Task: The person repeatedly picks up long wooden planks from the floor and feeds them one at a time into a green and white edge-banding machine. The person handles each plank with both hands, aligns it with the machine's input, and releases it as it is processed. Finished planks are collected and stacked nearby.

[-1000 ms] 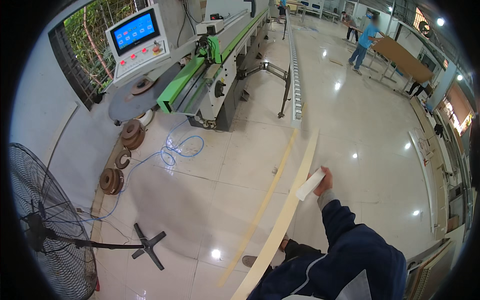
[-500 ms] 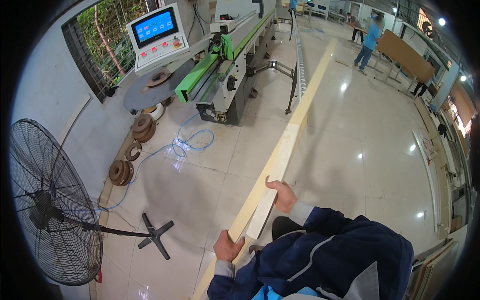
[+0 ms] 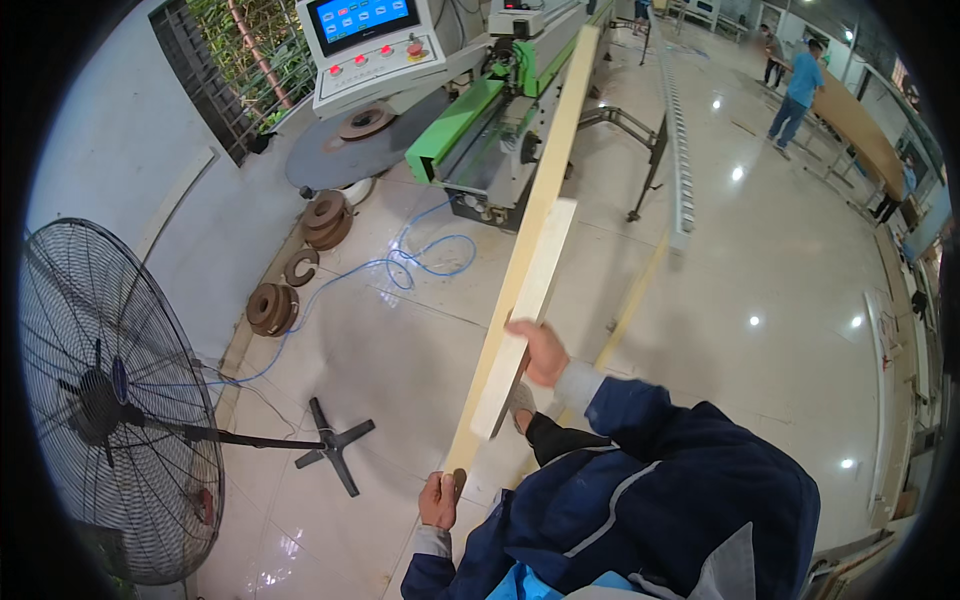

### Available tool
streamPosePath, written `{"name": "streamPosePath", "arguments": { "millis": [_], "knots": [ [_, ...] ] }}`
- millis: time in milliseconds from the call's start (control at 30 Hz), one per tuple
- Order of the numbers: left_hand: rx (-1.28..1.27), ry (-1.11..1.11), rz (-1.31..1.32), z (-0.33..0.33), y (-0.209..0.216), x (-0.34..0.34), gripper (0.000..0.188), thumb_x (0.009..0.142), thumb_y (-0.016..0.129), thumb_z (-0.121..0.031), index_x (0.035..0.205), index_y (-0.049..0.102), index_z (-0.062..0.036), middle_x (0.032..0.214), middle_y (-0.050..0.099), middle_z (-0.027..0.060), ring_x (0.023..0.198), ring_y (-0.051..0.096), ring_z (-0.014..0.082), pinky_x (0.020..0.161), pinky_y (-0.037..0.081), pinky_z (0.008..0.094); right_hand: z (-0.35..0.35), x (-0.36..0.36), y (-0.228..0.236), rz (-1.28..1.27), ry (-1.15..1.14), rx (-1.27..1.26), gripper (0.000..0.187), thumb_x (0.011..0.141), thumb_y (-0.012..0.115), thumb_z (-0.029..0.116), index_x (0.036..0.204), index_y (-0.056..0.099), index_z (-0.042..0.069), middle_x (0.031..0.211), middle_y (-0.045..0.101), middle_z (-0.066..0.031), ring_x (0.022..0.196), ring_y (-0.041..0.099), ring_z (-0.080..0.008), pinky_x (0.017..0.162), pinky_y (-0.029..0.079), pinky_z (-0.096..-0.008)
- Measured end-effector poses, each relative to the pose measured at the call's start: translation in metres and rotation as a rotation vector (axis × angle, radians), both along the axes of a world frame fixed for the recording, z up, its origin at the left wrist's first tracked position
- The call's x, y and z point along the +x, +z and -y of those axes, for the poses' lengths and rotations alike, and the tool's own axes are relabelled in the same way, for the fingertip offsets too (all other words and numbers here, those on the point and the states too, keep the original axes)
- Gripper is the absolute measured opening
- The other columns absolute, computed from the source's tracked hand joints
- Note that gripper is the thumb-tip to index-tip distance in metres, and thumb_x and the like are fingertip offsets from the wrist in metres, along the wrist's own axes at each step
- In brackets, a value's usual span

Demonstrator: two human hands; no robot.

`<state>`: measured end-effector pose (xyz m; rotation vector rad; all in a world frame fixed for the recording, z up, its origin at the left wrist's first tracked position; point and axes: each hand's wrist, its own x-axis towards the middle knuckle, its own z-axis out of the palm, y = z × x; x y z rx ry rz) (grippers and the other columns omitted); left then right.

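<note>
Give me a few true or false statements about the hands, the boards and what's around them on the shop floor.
1. Both hands hold wood. True: the left hand grips the long board's near end and the right hand holds the short board against it.
2. The long board lies flat on the floor. False: it is lifted and points toward the green machine.
3. A big fan stands at the person's left. True.
4. The blue cable is wound round the fan. False: it lies on the floor by the machine.
5. The right hand is empty. False: it holds the short board.
</note>
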<state>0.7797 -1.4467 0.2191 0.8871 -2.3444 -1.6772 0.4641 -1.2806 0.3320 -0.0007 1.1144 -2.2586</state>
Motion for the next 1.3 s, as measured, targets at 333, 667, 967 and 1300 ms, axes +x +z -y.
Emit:
{"name": "streamPosePath", "arguments": {
  "millis": [333, 667, 967, 1300],
  "knots": [
    [0.271, 0.192, 0.348, 0.093, -0.001, 0.010, 0.048, 0.093, 0.064, -0.047, 0.082, 0.061, -0.0002, 0.063, 0.056, 0.0005, 0.060, 0.048, 0.0086, 0.054, 0.040, 0.0274, 0.045, -0.181, -0.047, -0.246, -0.177, 0.641, 0.058, 0.095, 0.053, 0.053, 0.111, 0.062, -0.003, 0.102, 0.064, -0.0095, 0.097, 0.057, -0.0186, 0.089, 0.045, -0.0348],
    [0.022, 0.313, 0.519, 0.161, 0.042, -0.016, 0.044, 0.090, 0.069, -0.044, 0.081, 0.059, -0.0022, 0.060, 0.054, 0.0033, 0.057, 0.047, 0.0129, 0.049, 0.039, 0.0316, 0.138, -0.400, -0.046, -0.448, -0.555, 0.940, 0.052, 0.103, 0.037, 0.039, 0.124, 0.055, -0.004, 0.119, 0.063, -0.0245, 0.117, 0.055, -0.0376, 0.100, 0.040, -0.0400],
    [-0.311, 0.225, 0.598, 0.252, 0.096, -0.082, 0.055, 0.087, 0.067, -0.051, 0.099, 0.065, 0.0023, 0.062, 0.060, 0.0108, 0.058, 0.053, 0.0227, 0.056, 0.044, 0.0391, 0.217, -0.474, -0.047, -0.552, -0.032, 1.753, 0.036, 0.095, 0.035, 0.020, 0.119, 0.060, 0.012, 0.124, 0.061, -0.0126, 0.117, 0.056, -0.0312, 0.101, 0.042, -0.0441],
    [-0.128, 0.307, 0.586, 0.263, 0.054, -0.121, 0.045, 0.087, 0.074, -0.039, 0.073, 0.056, -0.0007, 0.058, 0.055, 0.0090, 0.057, 0.045, 0.0182, 0.052, 0.037, 0.0394, 0.226, -0.520, -0.049, -0.404, -0.294, 1.654, 0.045, 0.101, 0.028, 0.029, 0.111, 0.062, 0.001, 0.117, 0.063, -0.0211, 0.114, 0.055, -0.0404, 0.096, 0.046, -0.0485]
  ]
}}
